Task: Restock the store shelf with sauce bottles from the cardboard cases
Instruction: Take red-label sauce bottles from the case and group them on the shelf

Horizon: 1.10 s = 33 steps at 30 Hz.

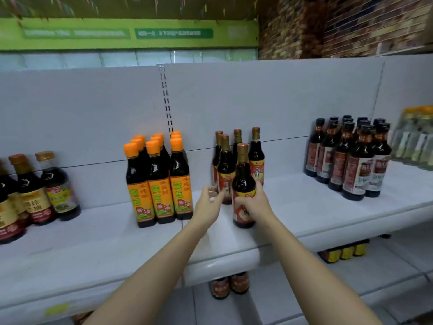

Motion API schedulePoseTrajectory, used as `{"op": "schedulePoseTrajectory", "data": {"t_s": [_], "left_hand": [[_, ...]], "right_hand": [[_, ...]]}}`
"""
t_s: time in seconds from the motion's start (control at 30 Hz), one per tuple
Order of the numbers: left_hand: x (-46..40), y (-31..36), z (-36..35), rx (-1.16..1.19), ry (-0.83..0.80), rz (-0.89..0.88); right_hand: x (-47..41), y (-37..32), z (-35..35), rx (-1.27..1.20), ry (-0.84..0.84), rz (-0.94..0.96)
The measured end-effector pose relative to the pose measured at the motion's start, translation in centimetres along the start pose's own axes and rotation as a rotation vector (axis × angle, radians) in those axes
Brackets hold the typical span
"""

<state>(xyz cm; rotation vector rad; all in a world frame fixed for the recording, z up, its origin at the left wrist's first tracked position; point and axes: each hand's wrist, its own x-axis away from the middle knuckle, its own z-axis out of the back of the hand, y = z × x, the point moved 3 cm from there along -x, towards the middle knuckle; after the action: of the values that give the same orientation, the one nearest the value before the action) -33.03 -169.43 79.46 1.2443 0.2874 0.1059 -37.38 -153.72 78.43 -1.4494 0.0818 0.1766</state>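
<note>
A dark sauce bottle (pixel 243 174) with a gold cap and red label stands on the white shelf (pixel 304 207), in front of several matching bottles (pixel 256 156). My right hand (pixel 254 201) is wrapped around its lower body. My left hand (pixel 208 202) hovers just left of it, fingers apart, close to another bottle of that group (pixel 225 170) but holding nothing. No cardboard case is in view.
Orange-capped soy bottles (pixel 159 181) stand to the left, and gold-capped bottles (pixel 39 191) further left. Dark bottles with white labels (pixel 356 160) cluster on the right, with pale bottles (pixel 414 139) beyond. More bottles (pixel 229 283) sit on the lower shelf.
</note>
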Motion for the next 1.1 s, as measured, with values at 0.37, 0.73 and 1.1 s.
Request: {"op": "schedulePoseTrajectory", "data": {"t_s": [0.37, 0.73, 1.1], "left_hand": [[-7.2, -4.1, -4.7, -0.096, 0.088, 0.167], [-9.1, -5.5, -6.7, -0.24, 0.28, 0.027], [-9.3, -6.1, -6.6, -0.303, 0.293, -0.016]], "right_hand": [[-10.5, 4.8, 5.3, 0.1, -0.189, 0.02], [-12.1, 7.3, 4.8, 0.206, -0.214, 0.032], [-12.8, 7.5, 2.3, 0.534, -0.055, 0.146]]}}
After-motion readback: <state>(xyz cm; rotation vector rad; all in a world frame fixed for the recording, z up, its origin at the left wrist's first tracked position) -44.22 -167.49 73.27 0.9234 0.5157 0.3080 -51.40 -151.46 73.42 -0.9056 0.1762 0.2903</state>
